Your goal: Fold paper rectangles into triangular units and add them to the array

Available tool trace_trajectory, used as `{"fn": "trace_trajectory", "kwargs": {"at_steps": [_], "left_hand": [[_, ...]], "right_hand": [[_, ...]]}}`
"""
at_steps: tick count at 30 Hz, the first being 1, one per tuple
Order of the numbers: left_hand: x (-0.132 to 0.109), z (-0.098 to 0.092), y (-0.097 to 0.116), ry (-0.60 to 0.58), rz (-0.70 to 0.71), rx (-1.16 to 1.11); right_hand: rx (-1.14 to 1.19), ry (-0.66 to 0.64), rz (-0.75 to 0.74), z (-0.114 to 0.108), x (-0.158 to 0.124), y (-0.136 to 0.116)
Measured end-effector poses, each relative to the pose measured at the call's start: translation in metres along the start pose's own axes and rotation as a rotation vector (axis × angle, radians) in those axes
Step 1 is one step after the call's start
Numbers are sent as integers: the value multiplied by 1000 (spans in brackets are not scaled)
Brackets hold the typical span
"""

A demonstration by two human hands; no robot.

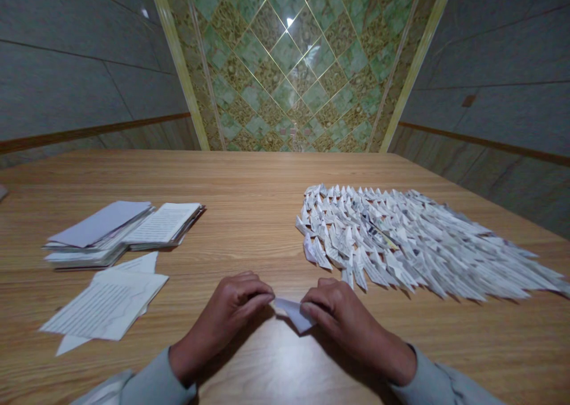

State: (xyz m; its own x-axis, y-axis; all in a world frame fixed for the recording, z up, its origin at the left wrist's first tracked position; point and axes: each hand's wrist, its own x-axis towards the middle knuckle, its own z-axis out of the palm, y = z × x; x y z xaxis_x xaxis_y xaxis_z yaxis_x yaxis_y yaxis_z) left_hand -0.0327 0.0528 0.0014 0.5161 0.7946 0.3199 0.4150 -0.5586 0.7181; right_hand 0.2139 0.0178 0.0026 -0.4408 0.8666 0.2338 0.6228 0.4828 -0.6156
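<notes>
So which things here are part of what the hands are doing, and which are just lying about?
In use: left hand, right hand, small folded white paper piece.
Lying about: rows of folded printed-paper triangles, loose printed white sheets, stacked printed paper pages, light wooden table.

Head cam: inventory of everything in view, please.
Folded paper: one, white, between both hands
Folded paper units: many, uncountable, white with print, overlapping rows, table's right
Paper stack: one, white and pale lilac, table's left
Loose printed sheets: a few, white, front left
Wooden table: one, light brown, under everything
Tiled wall: one, green and gold, beyond table
Wall panels: two, grey, either side
Left hand: one, on paper
Right hand: one, on paper
Sleeves: two, grey, both forearms
</notes>
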Motion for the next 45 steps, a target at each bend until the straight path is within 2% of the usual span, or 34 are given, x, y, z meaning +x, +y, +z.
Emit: {"fn": "trace_trajectory", "kwargs": {"at_steps": [4,6,7,10,13,16,21,25,29,33,37,41,45], "left_hand": [[1,1,4,168,-250,-283],[-1,11,9,187,-307,-379],[-2,17,11,162,-350,-502],[-7,33,18,60,-383,-653],[-10,38,20,113,-434,-640],[-11,34,19,176,-468,-617],[-10,28,15,238,-477,-566],[-11,28,12,306,-492,-595],[-12,31,14,221,-429,-633],[-15,37,17,148,-397,-662],[-20,45,15,192,-396,-676],[-22,46,16,256,-305,-461],[-22,44,25,132,-181,-380]], "right_hand": [[327,99,146,-3,0,-1],[533,122,229,2,0,-4],[595,119,248,6,-1,-6],[648,82,248,21,-3,-9],[633,10,246,29,-4,-10],[570,-33,215,29,-3,-8],[514,-55,164,25,-6,-3],[531,-42,196,27,-9,-1],[414,-37,105,22,-8,-5],[292,24,21,17,-4,-11],[338,15,59,24,-4,-15],[321,75,164,32,-4,-16],[244,177,142,36,-4,-13]]}}
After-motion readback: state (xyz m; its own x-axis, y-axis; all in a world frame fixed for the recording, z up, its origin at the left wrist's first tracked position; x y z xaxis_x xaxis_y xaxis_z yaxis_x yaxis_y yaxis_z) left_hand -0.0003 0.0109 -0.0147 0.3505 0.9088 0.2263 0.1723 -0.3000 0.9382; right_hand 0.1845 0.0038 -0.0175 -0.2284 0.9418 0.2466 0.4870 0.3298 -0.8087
